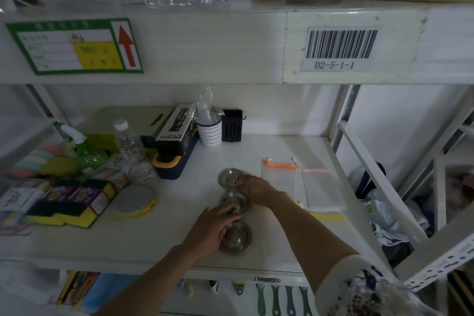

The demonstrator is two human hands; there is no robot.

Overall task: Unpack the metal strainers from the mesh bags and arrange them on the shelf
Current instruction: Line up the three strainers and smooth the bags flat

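Note:
Three round metal strainers stand in a line on the white shelf (pixel 282 151). The far strainer (pixel 227 177) has my right hand (pixel 256 187) pinching its centre knob. On the middle strainer (pixel 239 201) my left hand (pixel 211 228) grips the knob and covers its near side. The near strainer (pixel 237 238) lies free beside my left palm. Flat mesh bags lie to the right: one with an orange drawstring (pixel 278 174), one with a pink drawstring (pixel 318 187), and a yellow-edged one (pixel 325 215) partly under my right forearm.
Left of the strainers lie a round silver scrubber (pixel 136 199), sponge packs (pixel 74 202), a water bottle (pixel 128 143), a green spray bottle (pixel 84 149) and a spray bottle box (pixel 177 133). A white holder (pixel 209 133) and black caddy (pixel 232 126) stand behind. Glass jugs sit overhead.

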